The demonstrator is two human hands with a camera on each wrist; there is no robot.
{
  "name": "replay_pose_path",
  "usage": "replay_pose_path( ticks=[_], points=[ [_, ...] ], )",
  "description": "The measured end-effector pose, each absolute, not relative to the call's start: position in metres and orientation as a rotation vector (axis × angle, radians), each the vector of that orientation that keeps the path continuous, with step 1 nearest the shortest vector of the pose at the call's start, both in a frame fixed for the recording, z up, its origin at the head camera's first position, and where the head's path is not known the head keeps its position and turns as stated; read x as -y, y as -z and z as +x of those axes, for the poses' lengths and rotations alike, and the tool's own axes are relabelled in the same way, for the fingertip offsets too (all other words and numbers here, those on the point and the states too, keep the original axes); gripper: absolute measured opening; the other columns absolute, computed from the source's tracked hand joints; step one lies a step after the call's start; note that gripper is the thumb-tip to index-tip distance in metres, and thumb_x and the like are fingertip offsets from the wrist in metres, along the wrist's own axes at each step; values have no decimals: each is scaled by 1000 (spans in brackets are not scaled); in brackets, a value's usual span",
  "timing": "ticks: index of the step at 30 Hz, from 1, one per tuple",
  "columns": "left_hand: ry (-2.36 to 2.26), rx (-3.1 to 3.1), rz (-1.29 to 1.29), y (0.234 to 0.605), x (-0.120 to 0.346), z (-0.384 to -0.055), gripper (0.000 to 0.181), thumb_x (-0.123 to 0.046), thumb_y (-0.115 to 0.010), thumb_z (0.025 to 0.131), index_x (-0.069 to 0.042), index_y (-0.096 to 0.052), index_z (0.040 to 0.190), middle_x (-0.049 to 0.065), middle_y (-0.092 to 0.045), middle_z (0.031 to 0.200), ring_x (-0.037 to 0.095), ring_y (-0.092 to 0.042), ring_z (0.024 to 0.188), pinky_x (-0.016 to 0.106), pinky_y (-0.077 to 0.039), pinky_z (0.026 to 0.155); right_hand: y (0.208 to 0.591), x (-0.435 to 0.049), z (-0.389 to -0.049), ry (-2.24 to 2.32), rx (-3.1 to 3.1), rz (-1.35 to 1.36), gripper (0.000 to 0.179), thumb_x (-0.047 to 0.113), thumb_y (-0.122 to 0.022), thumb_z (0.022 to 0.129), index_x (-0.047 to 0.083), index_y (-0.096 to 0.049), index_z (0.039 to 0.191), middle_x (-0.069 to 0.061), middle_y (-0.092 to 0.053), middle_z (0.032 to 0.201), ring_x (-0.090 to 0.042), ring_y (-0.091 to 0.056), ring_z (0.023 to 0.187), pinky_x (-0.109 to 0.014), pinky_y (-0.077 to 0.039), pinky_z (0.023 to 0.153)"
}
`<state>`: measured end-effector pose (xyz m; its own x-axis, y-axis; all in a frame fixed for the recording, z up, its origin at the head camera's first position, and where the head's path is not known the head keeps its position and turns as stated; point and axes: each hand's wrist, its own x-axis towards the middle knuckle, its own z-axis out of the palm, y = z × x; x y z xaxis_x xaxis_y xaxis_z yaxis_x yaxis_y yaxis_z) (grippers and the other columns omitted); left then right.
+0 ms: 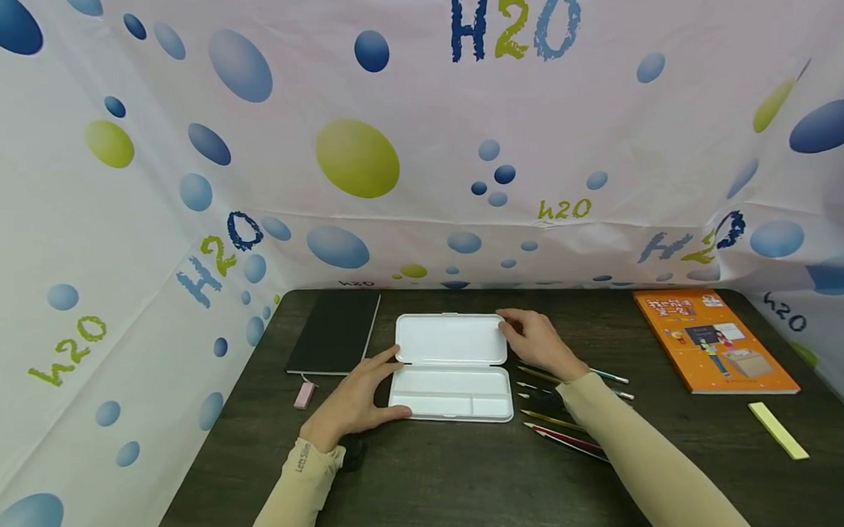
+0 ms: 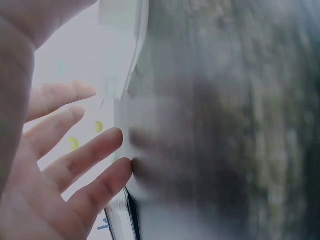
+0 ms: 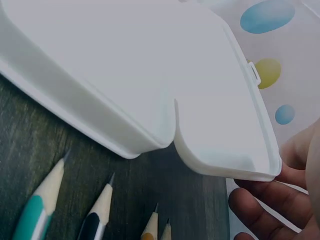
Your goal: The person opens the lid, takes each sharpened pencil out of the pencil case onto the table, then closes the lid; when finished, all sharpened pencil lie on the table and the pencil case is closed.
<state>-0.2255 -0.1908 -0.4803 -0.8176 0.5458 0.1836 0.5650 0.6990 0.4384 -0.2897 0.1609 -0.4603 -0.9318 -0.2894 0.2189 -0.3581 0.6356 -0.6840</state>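
Observation:
A white pencil case (image 1: 454, 394) lies unfolded on the dark table, its lid (image 1: 451, 340) tipped back toward the wall and its divided tray bare. At the lid's far right corner, my right hand (image 1: 536, 343) pinches the edge; the right wrist view shows fingers (image 3: 260, 200) under that corner. My left hand (image 1: 357, 397) is beside the case's left side, fingers spread, thumb tip at the tray's near left edge and fingertips near the hinge. Its loosely straight fingers (image 2: 95, 155) also show in the left wrist view.
Several sharpened pencils (image 1: 556, 422) lie right of the case, partly under the right forearm. A black notebook (image 1: 337, 328) and a small pink item with a loop (image 1: 304, 395) lie left. An orange book (image 1: 714, 342) and a pale yellow strip (image 1: 779, 431) lie right. A printed sheet (image 1: 418, 139) hangs behind.

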Motion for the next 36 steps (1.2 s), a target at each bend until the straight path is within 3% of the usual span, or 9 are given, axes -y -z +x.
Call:
replay_pose_path(
  ticks=[6, 13, 19, 23, 25, 29, 32, 36],
  points=[
    [710, 2822, -939, 477, 191, -225, 78, -54, -80, 79, -8, -59, 138, 11, -36, 157, 33, -39, 140, 53, -36, 111, 456, -161, -285, -1185, 2749, 558, 38, 13, -54, 102, -1, -57, 138, -10, -67, 99, -18, -55, 75, -34, -47, 66],
    [715, 2794, -833, 475, 187, -226, 93, -54, -87, 71, -7, -50, 142, 8, -51, 141, 26, -52, 127, 43, -46, 102, 451, -165, -273, -1257, 2715, 567, 41, 17, -54, 104, 4, -54, 143, -18, -65, 125, -24, -64, 97, -43, -55, 82],
    [811, 2842, -641, 475, 183, -224, 131, -55, -92, 61, -12, -17, 159, 13, -51, 138, 26, -57, 119, 45, -53, 88, 449, -169, -264, -1323, 2691, 610, 43, 22, -55, 104, 10, -53, 145, -15, -66, 125, -20, -61, 84, -35, -52, 71],
    [828, 2848, -589, 475, 182, -224, 150, -57, -93, 57, -25, 12, 160, 14, -41, 152, 24, -56, 123, 46, -54, 87, 447, -171, -256, -1377, 2656, 693, 44, 24, -56, 104, 13, -52, 146, -14, -63, 130, -19, -61, 81, -31, -50, 63],
    [822, 2844, -592, 475, 182, -224, 152, -57, -93, 57, -29, 18, 158, 12, -35, 157, 24, -56, 125, 46, -54, 87, 447, -172, -251, -1390, 2634, 732, 44, 25, -57, 103, 13, -53, 146, -14, -61, 134, -19, -65, 87, -31, -52, 65],
    [790, 2828, -650, 474, 182, -224, 147, -57, -91, 60, -29, 13, 159, 7, -19, 164, 30, -42, 139, 51, -46, 102, 447, -173, -239, -1363, 2590, 766, 42, 22, -59, 102, 12, -56, 143, -13, -61, 136, -22, -68, 103, -38, -56, 80],
    [758, 2809, -698, 472, 183, -224, 142, -57, -91, 61, -26, 5, 161, 4, -16, 165, 33, -31, 145, 54, -38, 110, 449, -174, -232, -1349, 2558, 740, 38, 20, -61, 101, 10, -61, 138, -11, -65, 129, -23, -68, 104, -43, -56, 81],
    [736, 2779, -704, 471, 182, -223, 136, -54, -93, 59, -21, -9, 162, 8, -30, 160, 32, -41, 139, 52, -42, 107, 452, -173, -228, -1365, 2515, 678, 30, 23, -62, 101, 12, -68, 129, -4, -69, 120, -18, -67, 99, -42, -56, 77]
  ],
)
